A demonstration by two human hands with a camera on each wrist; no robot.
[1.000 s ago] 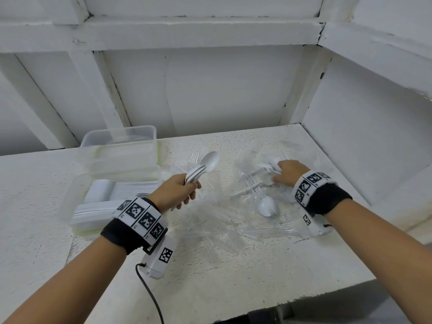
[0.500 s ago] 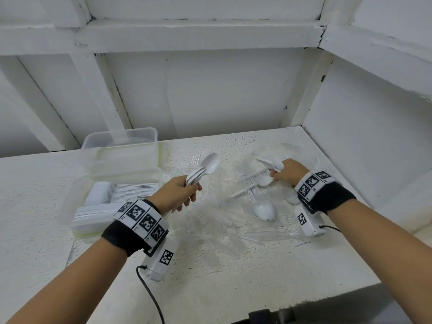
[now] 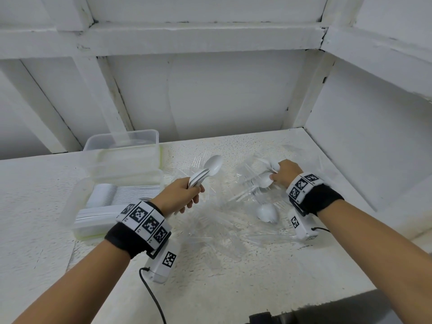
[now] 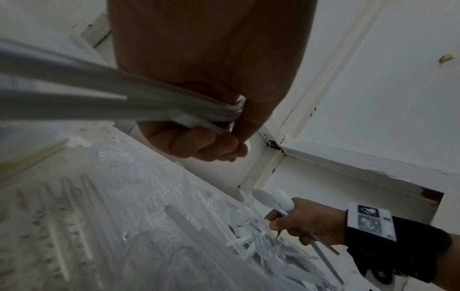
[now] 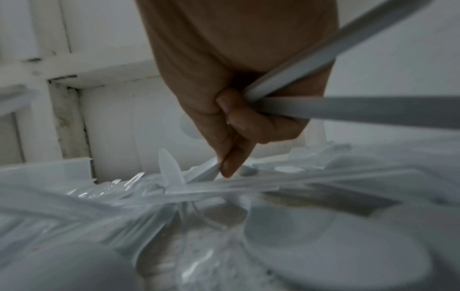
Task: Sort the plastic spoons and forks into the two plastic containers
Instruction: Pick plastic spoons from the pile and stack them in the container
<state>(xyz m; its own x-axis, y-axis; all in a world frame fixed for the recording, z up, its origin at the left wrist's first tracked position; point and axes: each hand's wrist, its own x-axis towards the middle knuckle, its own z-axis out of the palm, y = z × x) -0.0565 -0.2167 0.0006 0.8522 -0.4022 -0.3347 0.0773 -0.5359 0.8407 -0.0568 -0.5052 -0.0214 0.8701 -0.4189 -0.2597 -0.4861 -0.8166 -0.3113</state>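
The white table (image 3: 233,288) sits in a corner, with a wall close behind and another close along the right side; its near edge and the bare stretch in front of the pile give the only open room. On the left, 2 clear containers are stacked: the upper container (image 3: 124,146) stands on the far part of the lower container (image 3: 98,220), whose open near part shows a neat row of white cutlery lying flat. A black cable (image 3: 152,293) trails from the left wrist unit toward the near edge.

Between the hands lies the heap of clear forks (image 3: 224,220), tangled and overlapping, spreading from just right of the containers almost to the right wall. White spoons sit among them, 1 loose spoon (image 3: 267,212) bowl-down just beside the right wrist.

The left hand (image 3: 178,198) is raised above the pile, fingers curled tight round a bundle of white spoons (image 3: 205,171), their nested bowls pointing up and away; the left wrist view shows the handles fanning out past the palm. The right hand (image 3: 286,173) is down in the far right part of the heap, fingers closed on the handles of 2 white spoons (image 4: 273,199), while its fingertips (image 5: 230,167) touch another white handle in the pile.
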